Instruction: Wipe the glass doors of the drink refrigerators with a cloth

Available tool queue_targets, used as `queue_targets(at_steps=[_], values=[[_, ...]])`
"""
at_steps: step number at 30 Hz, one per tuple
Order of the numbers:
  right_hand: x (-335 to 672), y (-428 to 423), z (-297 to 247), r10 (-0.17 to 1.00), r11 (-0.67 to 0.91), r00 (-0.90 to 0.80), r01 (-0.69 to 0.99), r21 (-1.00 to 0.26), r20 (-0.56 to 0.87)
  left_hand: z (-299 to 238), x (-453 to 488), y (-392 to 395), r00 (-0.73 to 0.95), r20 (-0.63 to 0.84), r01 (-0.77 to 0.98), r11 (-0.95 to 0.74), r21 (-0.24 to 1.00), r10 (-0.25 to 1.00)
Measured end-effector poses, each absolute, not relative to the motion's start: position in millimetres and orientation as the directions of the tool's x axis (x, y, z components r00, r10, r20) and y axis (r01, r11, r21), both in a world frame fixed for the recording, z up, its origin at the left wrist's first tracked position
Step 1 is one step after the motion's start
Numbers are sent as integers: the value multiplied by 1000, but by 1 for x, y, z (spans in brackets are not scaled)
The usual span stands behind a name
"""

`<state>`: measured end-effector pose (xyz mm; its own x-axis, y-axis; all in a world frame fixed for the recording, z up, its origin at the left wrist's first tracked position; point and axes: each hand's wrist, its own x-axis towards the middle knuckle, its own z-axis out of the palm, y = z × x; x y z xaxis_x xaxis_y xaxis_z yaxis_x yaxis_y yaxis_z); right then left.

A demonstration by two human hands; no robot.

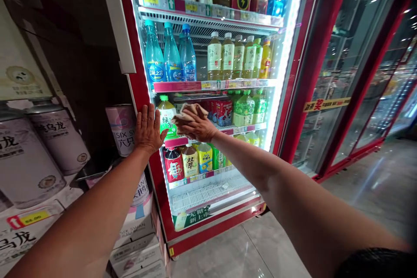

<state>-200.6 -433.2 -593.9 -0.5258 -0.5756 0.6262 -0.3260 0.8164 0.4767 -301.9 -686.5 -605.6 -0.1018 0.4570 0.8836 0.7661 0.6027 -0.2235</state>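
Note:
My left hand point(148, 130) lies flat with its fingers up against the red frame point(140, 91) and glass edge of a lit drinks fridge. In my right hand point(201, 129) is a bunched beige cloth point(189, 115), pressed at the glass door in front of the third shelf. Just left of the cloth, behind the glass, stands a green tea bottle point(167, 117) with a green cap. Red packs point(223, 110) and green bottles point(246, 108) show to the right of the cloth. My right hand and forearm hide part of the lower shelves.
Large pale cans point(26, 156) and stacked cartons point(140, 247) crowd the left side. A can point(120, 128) stands close beside my left hand. More red-framed fridge doors point(339, 65) run along the right. Grey tiles point(234, 252) cover the floor.

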Motion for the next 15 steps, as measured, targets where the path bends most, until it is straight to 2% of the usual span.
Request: queue_targets(at_steps=[1, 4, 5, 6, 7, 10, 11, 13, 15], values=[[-198, -423, -593, -512, 858, -536, -272, 437, 671, -606, -301, -686, -110, 883, 765, 606, -218, 456], [-196, -411, -597, -205, 977, -501, -49, 209, 841, -605, -299, -685, -139, 881, 765, 614, -195, 452], [-197, -413, -600, -135, 989, -479, -8, 150, 867, -605, -298, -685, -146, 879, 762, 619, -193, 453], [-199, -417, -604, -121, 991, -474, -5, 135, 872, -605, -297, -685, -150, 878, 757, 624, -195, 455], [-200, -421, -608, -171, 984, -491, -43, 173, 854, -605, -296, -685, -149, 876, 752, 628, -200, 458], [-199, -422, -615, -512, 859, -539, -292, 421, 669, -606, -295, -685, -133, 876, 747, 628, -218, 463], [-197, -417, -615, -588, 808, -535, -350, 475, 606, -606, -295, -685, -127, 878, 746, 628, -221, 461], [-192, -401, -613, -608, 791, -535, -352, 500, 586, -606, -295, -685, -117, 881, 742, 630, -229, 458], [-188, -385, -611, -479, 875, -544, -236, 422, 689, -607, -296, -684, -110, 885, 736, 636, -233, 452]])
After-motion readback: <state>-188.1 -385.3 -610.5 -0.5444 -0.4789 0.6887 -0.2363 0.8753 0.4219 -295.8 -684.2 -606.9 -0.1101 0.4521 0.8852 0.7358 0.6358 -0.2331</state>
